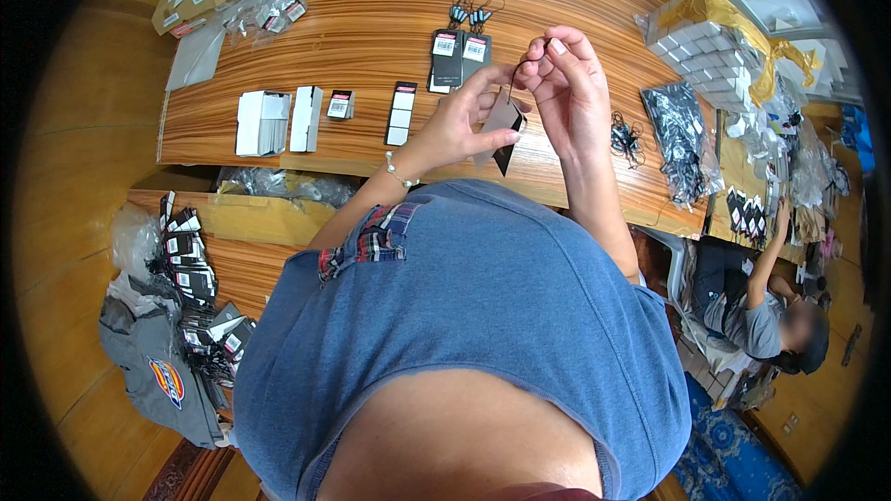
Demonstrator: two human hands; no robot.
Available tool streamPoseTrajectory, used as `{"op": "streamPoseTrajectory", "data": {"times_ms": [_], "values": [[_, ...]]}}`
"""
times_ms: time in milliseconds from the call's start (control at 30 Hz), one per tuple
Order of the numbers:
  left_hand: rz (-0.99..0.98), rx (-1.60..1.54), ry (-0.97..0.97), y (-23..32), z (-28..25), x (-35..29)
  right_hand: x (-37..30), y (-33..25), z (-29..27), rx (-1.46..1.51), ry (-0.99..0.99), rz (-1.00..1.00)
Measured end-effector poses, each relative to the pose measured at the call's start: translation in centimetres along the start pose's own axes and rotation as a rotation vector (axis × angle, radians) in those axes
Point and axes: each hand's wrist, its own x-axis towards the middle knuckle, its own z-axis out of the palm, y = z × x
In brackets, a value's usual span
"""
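Observation:
Over the near edge of the table, my left hand [453, 130] grips a few hang tags [504, 121], a pale one and a dark one, between thumb and fingers. A thin black string [515, 77] runs up from them to my right hand [574, 88], which pinches it between thumb and forefinger. Just beyond my left hand lie dark strung tags [447, 60] with white labels. Left of that hand are a dark label strip [400, 113], a small label stack [341, 105] and two white card stacks [263, 123]. Loose black strings [626, 139] lie right of my right forearm.
A plastic bag of black strings [682, 134] and a taped bundle of small white boxes [705, 46] stand right. Another bag [274, 9] lies far left. Finished-looking tag bunches [190, 260] and a grey garment [158, 362] are lower left. A co-worker [766, 306] reaches over a table at right.

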Motion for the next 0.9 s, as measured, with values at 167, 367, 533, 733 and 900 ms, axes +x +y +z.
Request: {"op": "streamPoseTrajectory", "data": {"times_ms": [167,367,533,733,900], "values": [[-0.049,-0.087,-0.236,-0.3,-0.2,-0.3,0.2,0.4,-0.4,0.241,-0.061,0.012],[0.032,-0.015,-0.059,-2.2,-0.9,0.0,0.2,0.2,-0.1,0.256,-0.099,-0.025],[0.115,-0.059,0.235,-1.1,0.1,0.5,0.2,0.0,-0.2,0.241,-0.085,-0.041],[0.149,0.19,0.269,0.0,-0.4,0.5,0.2,-0.3,-0.3,0.245,-0.085,-0.064],[0.185,0.169,0.321,-0.4,0.1,0.7,0.2,-0.3,-0.1,0.221,-0.096,-0.064]]}}
